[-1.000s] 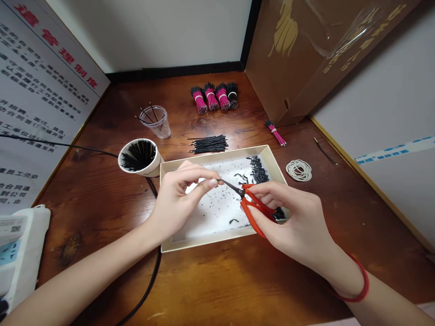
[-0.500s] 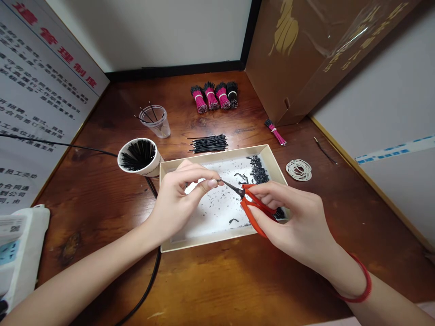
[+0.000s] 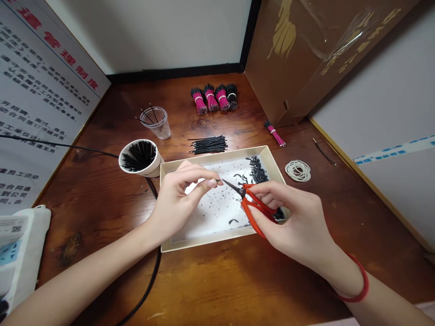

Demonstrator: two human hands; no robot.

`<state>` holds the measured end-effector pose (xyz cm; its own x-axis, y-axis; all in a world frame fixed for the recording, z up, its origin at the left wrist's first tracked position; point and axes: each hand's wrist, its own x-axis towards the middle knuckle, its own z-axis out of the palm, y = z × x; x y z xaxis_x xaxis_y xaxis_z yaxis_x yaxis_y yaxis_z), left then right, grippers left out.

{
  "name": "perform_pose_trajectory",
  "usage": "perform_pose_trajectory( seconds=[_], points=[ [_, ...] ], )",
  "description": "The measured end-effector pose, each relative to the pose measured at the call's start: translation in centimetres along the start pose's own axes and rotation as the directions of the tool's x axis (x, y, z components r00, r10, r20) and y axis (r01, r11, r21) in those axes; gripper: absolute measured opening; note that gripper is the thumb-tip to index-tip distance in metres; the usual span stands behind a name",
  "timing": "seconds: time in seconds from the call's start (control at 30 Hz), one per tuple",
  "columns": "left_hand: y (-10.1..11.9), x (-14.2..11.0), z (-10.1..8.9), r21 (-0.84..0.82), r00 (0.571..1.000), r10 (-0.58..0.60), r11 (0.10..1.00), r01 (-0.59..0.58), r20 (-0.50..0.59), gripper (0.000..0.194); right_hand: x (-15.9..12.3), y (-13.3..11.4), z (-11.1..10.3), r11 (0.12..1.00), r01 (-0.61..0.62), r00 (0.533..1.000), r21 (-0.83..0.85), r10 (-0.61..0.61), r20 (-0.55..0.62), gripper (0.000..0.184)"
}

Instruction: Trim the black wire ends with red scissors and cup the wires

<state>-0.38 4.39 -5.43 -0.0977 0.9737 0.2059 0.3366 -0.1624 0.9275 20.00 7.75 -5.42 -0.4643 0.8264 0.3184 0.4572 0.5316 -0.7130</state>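
Over the cream tray (image 3: 210,156), left hand (image 3: 178,201) fingers pinch a fine, light, springy black wire (image 3: 217,180), best held near its tip; right hand (image 3: 294,222) fingers close around red-handled scissors (image 3: 250,213).

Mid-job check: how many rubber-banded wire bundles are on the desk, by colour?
Pink wire bundles: 4
Black wire bundle: 1
Total: 5
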Motion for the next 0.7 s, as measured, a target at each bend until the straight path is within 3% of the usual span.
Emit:
perform_pose_trajectory(
  seconds=[0.7],
  points=[
    [0.03,0.23,0.19,0.011,1.0,-0.001,1.0,0.002,-0.009,0.012,0.09,-0.04,0.12,1.0,0.008,1.0,-0.009,-0.008,0.018,0.007]
  ],
)
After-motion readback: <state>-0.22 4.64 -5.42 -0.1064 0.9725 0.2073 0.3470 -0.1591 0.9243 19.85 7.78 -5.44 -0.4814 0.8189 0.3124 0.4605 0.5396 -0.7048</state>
